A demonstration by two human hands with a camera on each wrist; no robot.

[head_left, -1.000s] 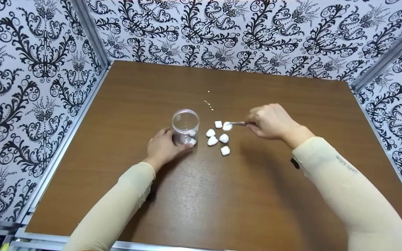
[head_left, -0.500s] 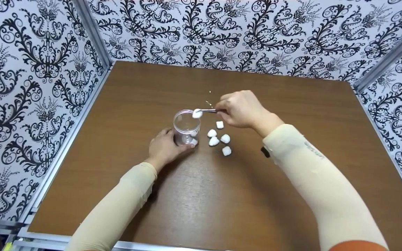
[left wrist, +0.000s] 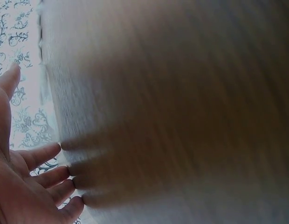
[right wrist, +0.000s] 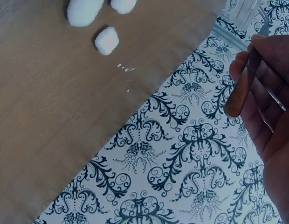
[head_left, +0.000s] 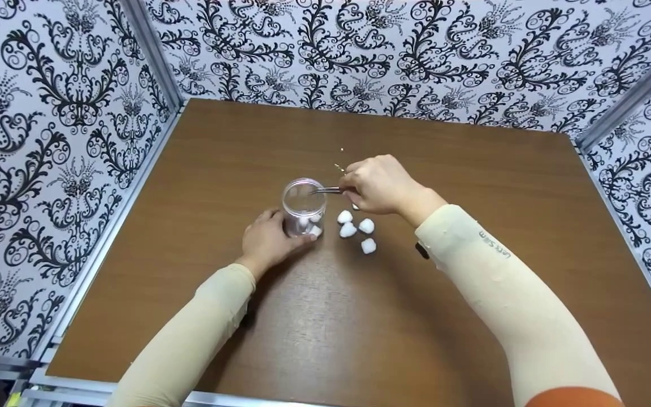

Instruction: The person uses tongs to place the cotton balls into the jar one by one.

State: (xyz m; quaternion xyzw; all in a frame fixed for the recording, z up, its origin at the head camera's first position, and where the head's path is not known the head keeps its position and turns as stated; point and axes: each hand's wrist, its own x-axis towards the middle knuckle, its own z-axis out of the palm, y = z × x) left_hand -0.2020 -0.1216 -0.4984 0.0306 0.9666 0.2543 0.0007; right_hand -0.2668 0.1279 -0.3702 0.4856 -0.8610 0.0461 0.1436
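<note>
In the head view my left hand (head_left: 269, 240) grips the lower side of a clear plastic jar (head_left: 304, 198), thumb in front, fingers behind. Several white cotton balls (head_left: 315, 231) lie inside the jar. My right hand (head_left: 376, 183) pinches metal tweezers (head_left: 328, 190), whose tips reach over the jar's mouth with nothing between them. Right of the jar lie several loose cotton balls (head_left: 348, 229), one partly hidden under my right hand. In the right wrist view the tweezers (right wrist: 244, 86) sit between thumb and fingers. The left wrist view shows my left hand's fingers (left wrist: 44, 156) beside the tabletop.
White crumbs (head_left: 338, 167) lie on the brown table (head_left: 472, 169) behind the jar. Patterned black-and-white panels (head_left: 359, 56) on metal frames stand at the back and both sides.
My right hand has carried a cotton ball leftward from the table to the jar in the tweezers and let it drop inside. My left hand has kept its grip on the jar.
</note>
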